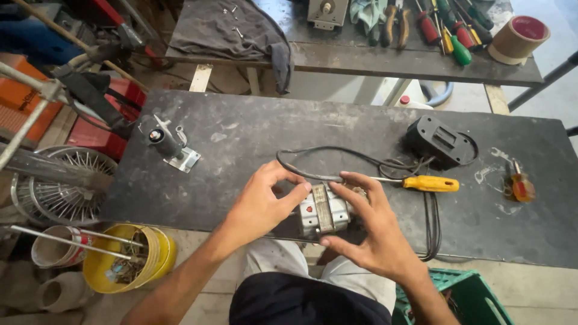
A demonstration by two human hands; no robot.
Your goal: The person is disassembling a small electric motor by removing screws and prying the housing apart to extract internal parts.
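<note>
Small electric motor: at the near edge of the dark workbench, clasped between left hand and right hand. Yellow-handled screwdriver at 2 o'clock, touching black cable. Black housing beyond. Open bench at 10 o'clock.

Clearly a repair workshop: scuffed dark workbench, row of screwdrivers and pliers on the rear bench, spoked wheel on the floor, yellow bucket of scrap metal bits alongside.
</note>
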